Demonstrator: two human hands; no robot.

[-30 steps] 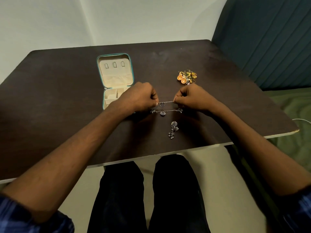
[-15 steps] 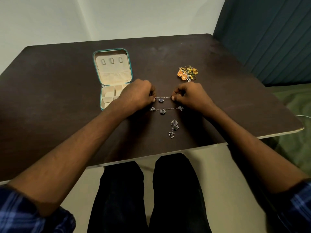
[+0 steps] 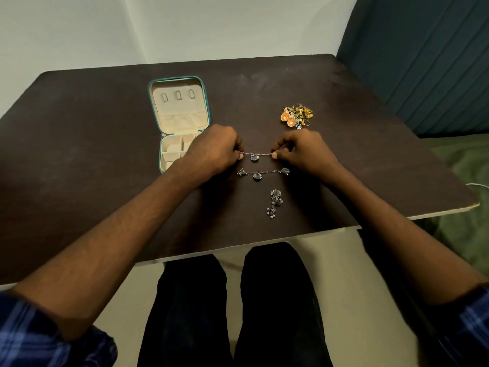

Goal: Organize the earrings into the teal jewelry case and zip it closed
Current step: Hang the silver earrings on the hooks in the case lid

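Both forearms reach forward, left hand (image 3: 215, 151) and right hand (image 3: 304, 152) each in a curled pinching grip, knuckles up.

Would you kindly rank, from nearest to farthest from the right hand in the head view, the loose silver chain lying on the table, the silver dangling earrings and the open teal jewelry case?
From the right hand:
1. Loose silver chain with blue charms: just below the hand, toward the person.
2. Silver dangling earrings: further toward the table's near edge.
3. Open teal jewelry case: far left, beyond the left hand.

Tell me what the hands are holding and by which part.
A thin silver chain with a blue pendant: left hand pinches one end, right hand the other.
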